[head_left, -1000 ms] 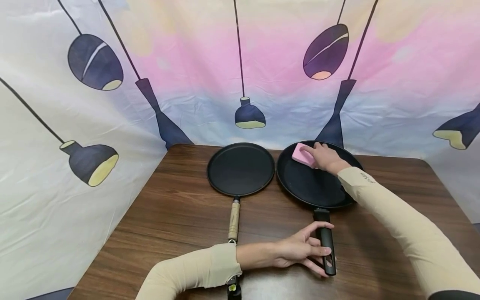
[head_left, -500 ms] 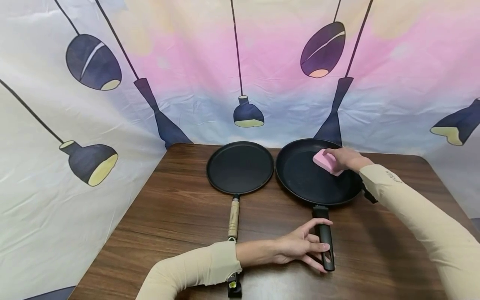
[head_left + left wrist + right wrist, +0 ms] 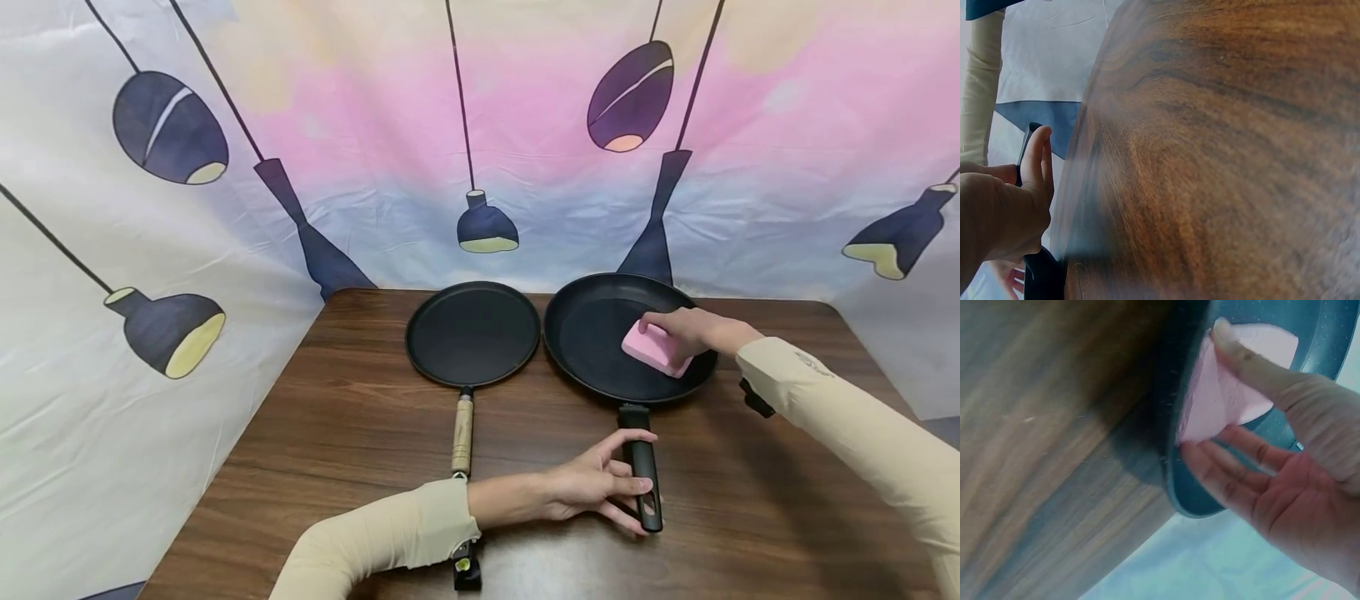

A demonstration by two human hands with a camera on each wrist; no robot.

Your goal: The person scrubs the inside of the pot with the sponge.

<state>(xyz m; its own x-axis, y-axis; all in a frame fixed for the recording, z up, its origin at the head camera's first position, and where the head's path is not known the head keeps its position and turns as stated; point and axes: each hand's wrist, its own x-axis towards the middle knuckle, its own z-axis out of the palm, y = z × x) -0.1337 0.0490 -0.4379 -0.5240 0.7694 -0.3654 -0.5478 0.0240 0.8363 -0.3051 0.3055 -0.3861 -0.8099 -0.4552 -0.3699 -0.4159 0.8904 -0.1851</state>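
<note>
Scrubbing looks to be the step in hand: the right hand (image 3: 686, 329) pinches a pink sponge (image 3: 654, 349) against the right inner side of the pan (image 3: 592, 333), while the left hand (image 3: 592, 492) grips its handle (image 3: 643, 475) on the desk (image 3: 360, 417). Next, probably sweeping over unwiped areas. The pan looks black, shallow, clean.

The right hand (image 3: 690, 329) is covering the far right part of the pink rectangular sponge (image 3: 654, 348) in the head view. The left hand (image 3: 592, 493) is hiding part of the black plastic handle (image 3: 643, 471) of the large black frying pan (image 3: 592, 333). The left wrist view is blurring the brown wooden table (image 3: 1222, 156), and its left edge is cutting off the hand.
</note>
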